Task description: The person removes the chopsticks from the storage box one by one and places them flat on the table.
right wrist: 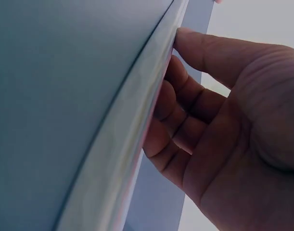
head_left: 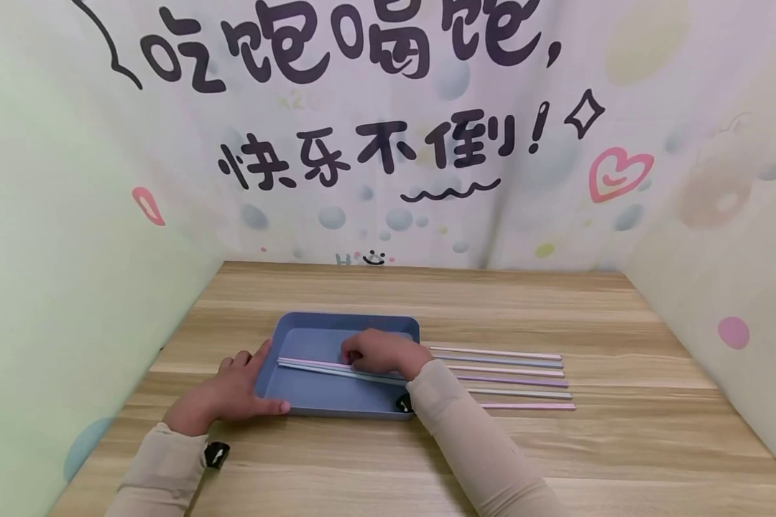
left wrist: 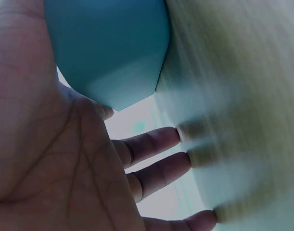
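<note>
Against the left end of a blue tray (head_left: 336,411) lies my left hand (head_left: 233,388), its thumb at the front edge and its other fingers spread along the side. The left wrist view shows those fingers (left wrist: 159,175) nearly straight, tips at the tabletop, with the tray (left wrist: 113,53) beside the palm. Over the tray, my right hand (head_left: 383,352) holds several pastel chopsticks (head_left: 317,368) that lie across it in a bundle. Up close, its thumb and curled fingers (right wrist: 166,98) meet the edge of the chopsticks (right wrist: 120,159); exact fingertip contact is partly hidden.
Several more chopsticks (head_left: 517,378) lie in spaced rows on the wooden table (head_left: 375,467), right of the tray. My right forearm crosses in front of their near ends. A printed cloth (head_left: 375,201) hangs behind the table, with pale walls on both sides.
</note>
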The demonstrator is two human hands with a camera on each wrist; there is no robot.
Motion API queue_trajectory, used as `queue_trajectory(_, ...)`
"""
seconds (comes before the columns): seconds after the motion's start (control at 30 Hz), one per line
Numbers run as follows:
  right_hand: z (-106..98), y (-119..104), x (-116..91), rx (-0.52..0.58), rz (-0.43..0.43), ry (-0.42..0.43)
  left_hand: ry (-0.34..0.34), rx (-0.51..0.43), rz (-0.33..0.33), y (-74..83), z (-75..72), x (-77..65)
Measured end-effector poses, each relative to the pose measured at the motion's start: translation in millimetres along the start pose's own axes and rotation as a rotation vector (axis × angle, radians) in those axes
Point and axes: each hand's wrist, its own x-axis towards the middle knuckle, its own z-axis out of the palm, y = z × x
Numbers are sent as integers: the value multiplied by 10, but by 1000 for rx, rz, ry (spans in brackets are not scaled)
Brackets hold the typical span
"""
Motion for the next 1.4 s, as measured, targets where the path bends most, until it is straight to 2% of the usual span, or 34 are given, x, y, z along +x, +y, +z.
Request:
queue_trajectory(0.5,11,-1,13,-3,19,25,3,-7,-11,6,4,8)
queue_trajectory(0.93,11,-43,24,-16,64,4,4,1,-12,-11,6,24)
queue_trajectory(1.4,-57,-47,-34,-6,19,29,-15,-1,-31,27,-15,13)
